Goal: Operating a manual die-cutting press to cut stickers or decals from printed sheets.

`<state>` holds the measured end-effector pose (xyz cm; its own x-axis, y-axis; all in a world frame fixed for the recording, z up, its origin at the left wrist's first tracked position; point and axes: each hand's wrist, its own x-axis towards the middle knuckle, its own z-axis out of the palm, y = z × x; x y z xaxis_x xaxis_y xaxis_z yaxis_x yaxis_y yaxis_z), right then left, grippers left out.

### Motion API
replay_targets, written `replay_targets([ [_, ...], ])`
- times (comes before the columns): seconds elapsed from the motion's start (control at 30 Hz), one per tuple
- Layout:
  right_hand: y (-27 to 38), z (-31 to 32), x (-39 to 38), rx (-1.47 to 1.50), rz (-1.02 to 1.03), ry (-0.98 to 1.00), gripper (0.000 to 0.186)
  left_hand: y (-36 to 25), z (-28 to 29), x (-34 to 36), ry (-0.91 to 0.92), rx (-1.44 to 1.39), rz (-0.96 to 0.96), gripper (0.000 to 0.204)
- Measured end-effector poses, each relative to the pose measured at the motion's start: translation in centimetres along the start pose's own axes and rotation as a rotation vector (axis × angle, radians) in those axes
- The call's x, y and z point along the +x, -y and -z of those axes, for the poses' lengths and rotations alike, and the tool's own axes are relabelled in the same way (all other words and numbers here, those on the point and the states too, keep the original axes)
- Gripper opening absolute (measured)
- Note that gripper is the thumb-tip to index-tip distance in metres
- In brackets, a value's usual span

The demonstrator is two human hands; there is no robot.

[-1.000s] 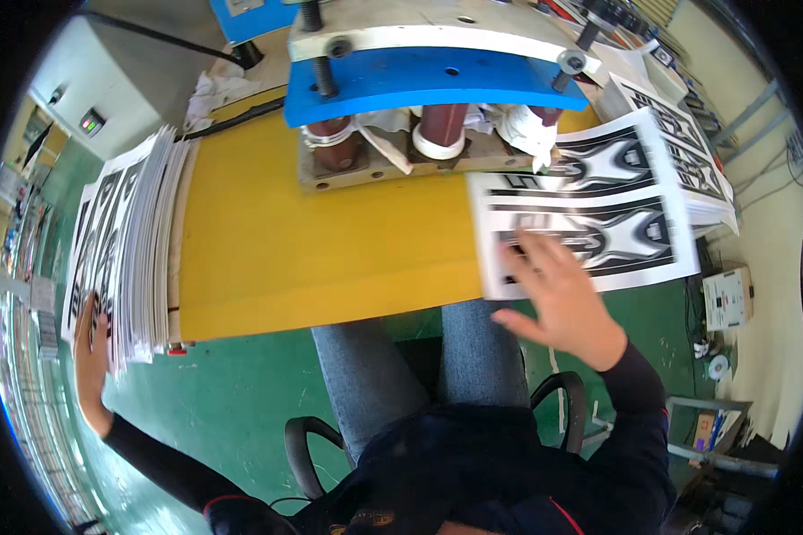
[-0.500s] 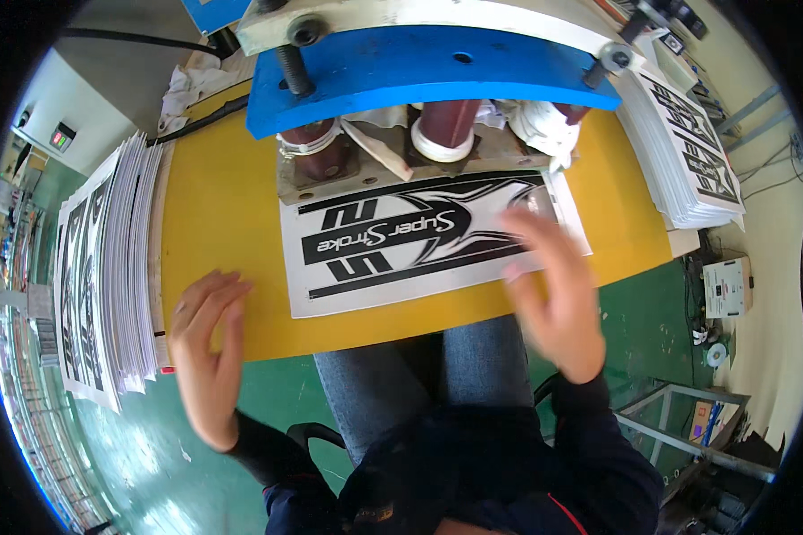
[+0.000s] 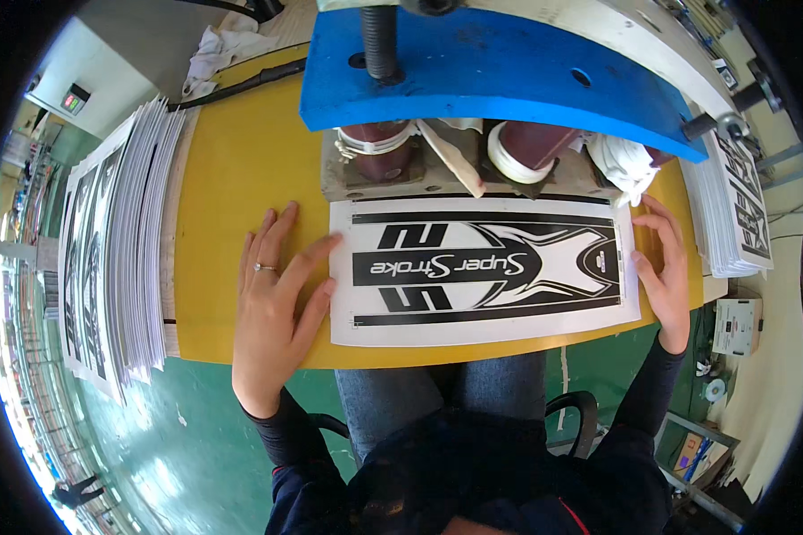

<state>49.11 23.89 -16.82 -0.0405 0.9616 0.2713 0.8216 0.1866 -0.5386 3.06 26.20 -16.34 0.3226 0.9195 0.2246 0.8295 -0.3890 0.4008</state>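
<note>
A white sheet with a black printed graphic (image 3: 482,267) lies lengthwise on the yellow board (image 3: 214,152), right against the front of a press's metal base (image 3: 348,178). My left hand (image 3: 281,294) rests on the board with fingers spread, its index finger and thumb at the sheet's left edge. My right hand (image 3: 660,267) is at the opposite short edge, fingers apart and slightly bent, thumb and fingertips touching the paper's margin. Above the base are a blue plate (image 3: 500,71), maroon cylinders (image 3: 379,160) and white cloth wrappings (image 3: 611,169).
Stacks of printed sheets stand at the left (image 3: 125,250) and right (image 3: 723,223). A grey cabinet (image 3: 116,80) is at back left, a black cable (image 3: 232,89) runs along the board. A distant person (image 3: 78,492) appears at lower left. A metal frame (image 3: 705,473) stands lower right.
The sheet has moved from the right side to the middle of the board. My left hand has left the left stack for the board; my right hand has shifted to the sheet's right edge.
</note>
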Motion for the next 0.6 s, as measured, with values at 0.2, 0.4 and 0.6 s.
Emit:
replay_targets([
  [0.2,-0.28,0.0,-0.15,0.02,0.039,0.031,0.051,-0.09,-0.16,0.12,-0.034,0.111,-0.008,0.044],
  [0.4,-0.22,-0.13,-0.15,-0.066,0.034,0.043,0.051,-0.11,-0.41,0.2,-0.019,0.164,-0.002,0.046],
  [0.6,-0.32,-0.2,-0.12,-0.053,0.04,0.029,0.053,-0.18,-0.54,0.14,-0.039,0.145,-0.005,0.046],
])
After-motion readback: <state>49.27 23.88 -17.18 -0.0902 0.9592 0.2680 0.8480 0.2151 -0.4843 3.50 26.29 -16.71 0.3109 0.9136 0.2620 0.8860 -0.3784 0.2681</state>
